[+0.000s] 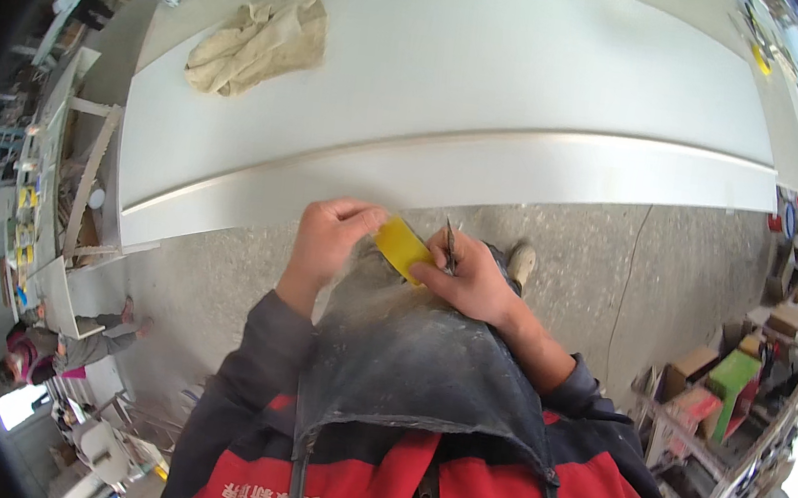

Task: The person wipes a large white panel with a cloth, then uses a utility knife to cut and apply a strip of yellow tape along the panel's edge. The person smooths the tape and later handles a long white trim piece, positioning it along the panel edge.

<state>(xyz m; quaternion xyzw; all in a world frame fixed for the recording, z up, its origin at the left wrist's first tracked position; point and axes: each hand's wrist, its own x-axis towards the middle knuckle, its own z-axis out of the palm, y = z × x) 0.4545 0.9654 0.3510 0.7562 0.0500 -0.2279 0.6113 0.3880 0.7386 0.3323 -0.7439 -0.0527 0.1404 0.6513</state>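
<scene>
In front of my dark apron, my right hand (471, 275) is closed around a roll of yellow tape (403, 248). A slim dark pointed tool (451, 245) sticks up between the fingers of that same hand; its lower part is hidden, so I cannot make out its kind. My left hand (329, 239) is at the far left edge of the yellow roll, thumb and forefinger pinched together at the tape. That hand is slightly blurred. Both hands are just short of the near edge of a large white panel (500, 54).
A long thin strip (491, 134) lies across the panel near its front edge. A crumpled beige cloth (263, 41) rests at the panel's far left. Shelving with boxes (690, 371) stands at right. Another person (42, 354) is at the lower left. A cord (628, 275) crosses the concrete floor.
</scene>
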